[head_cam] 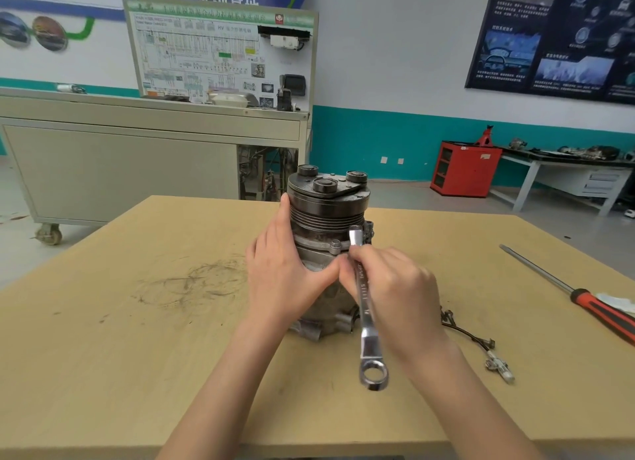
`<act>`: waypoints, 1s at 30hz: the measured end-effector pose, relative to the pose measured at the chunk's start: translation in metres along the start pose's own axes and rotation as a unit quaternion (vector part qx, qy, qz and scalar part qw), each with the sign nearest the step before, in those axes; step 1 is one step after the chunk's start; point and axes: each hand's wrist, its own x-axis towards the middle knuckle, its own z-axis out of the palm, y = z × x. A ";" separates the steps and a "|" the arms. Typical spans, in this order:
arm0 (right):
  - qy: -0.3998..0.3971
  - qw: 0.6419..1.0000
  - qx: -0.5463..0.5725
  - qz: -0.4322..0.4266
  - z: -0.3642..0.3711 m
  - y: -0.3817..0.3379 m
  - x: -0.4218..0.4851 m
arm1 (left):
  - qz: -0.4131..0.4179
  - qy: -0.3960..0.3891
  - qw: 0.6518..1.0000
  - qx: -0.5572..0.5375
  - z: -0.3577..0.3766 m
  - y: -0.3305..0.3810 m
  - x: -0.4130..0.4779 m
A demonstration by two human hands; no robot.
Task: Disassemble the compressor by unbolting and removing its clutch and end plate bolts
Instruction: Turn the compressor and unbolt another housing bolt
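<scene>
The compressor [328, 215] stands upright, with the left hand [280, 274] curled round its side. The right hand [395, 294] grips a wrench [366, 308], whose top end is just above the fingers, beside a bolt [335, 245]. The unbolting step seems in hand; next, the ring must sit squarely on the bolt.

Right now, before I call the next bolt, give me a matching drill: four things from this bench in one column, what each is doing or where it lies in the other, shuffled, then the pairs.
1. left hand
2. right hand
3. screwdriver
4. wiring plug

A. lies untouched at the far right of the table
B. grips the wrench
C. lies on the table just right of the right forearm
D. holds the side of the upright compressor

Pairs: 1-D, 2-B, 3-A, 4-C
</scene>
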 end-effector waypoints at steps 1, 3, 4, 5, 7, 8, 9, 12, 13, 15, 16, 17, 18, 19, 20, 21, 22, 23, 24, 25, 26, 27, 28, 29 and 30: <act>-0.007 1.000 -0.002 -0.002 0.002 -0.004 -0.001 | -0.004 -0.002 1.000 -0.007 0.000 0.000 0.000; -0.013 1.000 -0.011 0.001 0.005 -0.011 -0.004 | -0.010 -0.005 1.000 -0.017 0.000 -0.001 0.000; -0.010 1.000 -0.017 0.003 0.007 -0.013 -0.008 | -0.010 -0.008 1.000 -0.016 0.000 -0.001 0.000; -0.005 1.000 -0.022 0.003 0.007 -0.013 -0.011 | -0.007 -0.010 1.000 -0.012 0.000 -0.001 0.000; 0.015 0.999 -0.036 -0.001 0.007 -0.009 -0.014 | 0.002 -0.005 1.000 -0.002 0.001 -0.002 0.001; 0.028 0.999 -0.046 -0.002 0.006 -0.007 -0.014 | 0.004 -0.001 1.000 0.001 0.001 -0.002 0.001; 0.039 0.998 -0.054 -0.002 0.005 -0.005 -0.012 | 0.005 0.004 1.000 0.001 0.001 -0.002 0.001; 0.043 0.997 -0.062 0.012 0.004 -0.004 -0.007 | 0.007 0.010 1.000 0.002 0.002 -0.002 0.001; 0.035 0.997 -0.068 0.016 0.004 -0.004 -0.006 | 0.005 0.010 1.000 0.003 0.002 -0.002 0.001; 0.017 0.996 -0.085 0.016 0.004 -0.008 -0.006 | 0.002 0.006 1.000 0.003 0.001 -0.002 0.000; 0.011 0.996 -0.092 0.014 0.005 -0.010 -0.006 | 0.001 0.004 1.000 0.001 0.001 -0.002 0.000; 0.007 0.995 -0.098 0.012 0.006 -0.013 -0.006 | 0.000 0.002 1.000 -0.002 0.002 -0.002 0.001; 0.004 0.995 -0.103 0.013 0.007 -0.014 -0.005 | -0.001 0.001 1.000 -0.004 0.002 -0.002 0.001; 0.003 0.994 -0.106 0.017 0.007 -0.016 -0.004 | -0.001 0.001 1.000 -0.005 0.002 -0.002 0.001; 0.004 0.994 -0.107 0.022 0.007 -0.017 -0.003 | -0.001 0.003 1.000 -0.005 0.002 -0.002 0.000; 0.006 0.994 -0.103 0.029 0.007 -0.017 -0.002 | 0.000 0.003 1.000 -0.005 0.003 -0.002 0.000; 0.005 0.995 -0.095 0.036 0.007 -0.017 -0.002 | 0.001 0.002 1.000 -0.003 0.003 -0.002 0.000; 0.002 0.995 -0.085 0.046 0.007 -0.017 -0.003 | 0.002 0.001 1.000 -0.001 0.003 -0.002 0.000; -0.003 0.996 -0.073 0.057 0.007 -0.017 -0.004 | 0.002 0.001 1.000 0.001 0.003 -0.003 0.001; -0.008 0.996 -0.059 0.070 0.008 -0.017 -0.006 | 0.003 0.001 1.000 0.002 0.003 -0.003 0.001; -0.009 0.996 -0.041 0.084 0.008 -0.016 -0.009 | 0.005 0.002 1.000 0.004 0.003 -0.004 0.001; -0.007 0.995 -0.021 0.094 0.007 -0.015 -0.011 | 0.008 0.003 1.000 0.006 0.003 -0.004 0.001; -0.003 0.995 -0.003 0.098 0.007 -0.014 -0.013 | 0.009 0.005 1.000 0.006 0.002 -0.004 0.001; 0.001 0.995 0.010 0.098 0.006 -0.013 -0.014 | 0.010 0.007 1.000 0.005 0.002 -0.003 0.001; 0.004 0.995 0.014 0.095 0.006 -0.013 -0.015 | 0.009 0.008 1.000 0.004 0.002 -0.003 0.001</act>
